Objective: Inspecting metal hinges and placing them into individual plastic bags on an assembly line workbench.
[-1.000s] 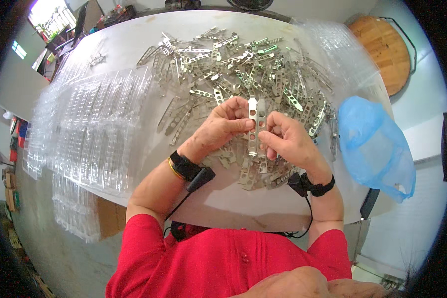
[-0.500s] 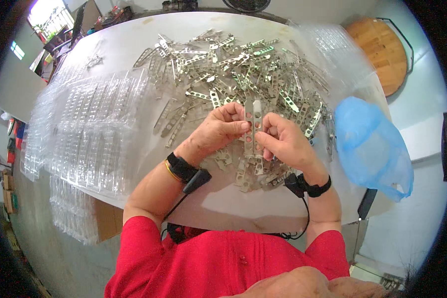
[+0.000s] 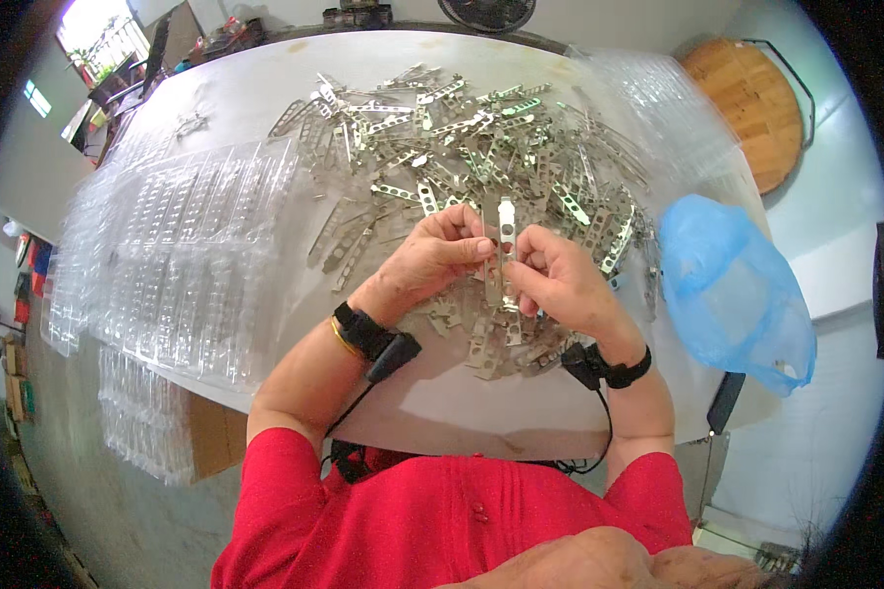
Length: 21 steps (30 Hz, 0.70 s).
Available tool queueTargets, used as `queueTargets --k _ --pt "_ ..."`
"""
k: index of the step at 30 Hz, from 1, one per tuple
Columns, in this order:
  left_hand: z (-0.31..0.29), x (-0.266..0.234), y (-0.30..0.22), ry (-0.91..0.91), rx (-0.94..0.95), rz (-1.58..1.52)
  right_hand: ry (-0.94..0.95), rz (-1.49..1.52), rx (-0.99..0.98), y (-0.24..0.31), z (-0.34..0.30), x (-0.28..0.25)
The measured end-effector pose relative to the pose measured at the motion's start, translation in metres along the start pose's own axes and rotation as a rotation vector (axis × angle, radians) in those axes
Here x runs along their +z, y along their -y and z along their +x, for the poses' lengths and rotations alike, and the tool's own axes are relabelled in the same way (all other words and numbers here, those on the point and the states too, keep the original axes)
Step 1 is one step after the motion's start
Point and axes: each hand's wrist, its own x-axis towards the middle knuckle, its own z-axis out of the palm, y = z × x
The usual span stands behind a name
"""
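Hands are meeting over the near middle of the desk (image 3: pixel 265 108), both pinching the same small stack of flat metal strips (image 3: pixel 504 257). Left hand (image 3: pixel 432 257) is closing its fingers on the stack from the left side, thumb and fingertips pressing against its edge. Right hand (image 3: pixel 558 285) is gripping it from the right, fingers curled in narrow around the lower half. The stack is standing roughly upright between them, its pale slotted top end sticking out above the fingertips, just above the surface.

Behind and around the hands, a wide heap of loose perforated metal strips (image 3: pixel 462 157) is lying spread across the far and right part of the desk, with a few more pieces (image 3: pixel 481 344) sitting under the wrists. Clear plastic blister trays (image 3: pixel 177 265) are covering the left side in overlapping sheets, with more stacked below the desk's edge. A blue plastic bag (image 3: pixel 732 290) is hanging at the right edge. Black bands with cables are sitting on both wrists.
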Motion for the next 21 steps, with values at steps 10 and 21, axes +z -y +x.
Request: queueTargets --k 10,21 --pt "0.000 -0.001 0.001 -0.010 -0.004 -0.036 0.002 0.001 0.003 0.002 0.001 0.000" --pt "0.001 -0.006 0.005 0.058 -0.007 -0.115 -0.007 0.060 0.009 0.005 -0.001 0.002"
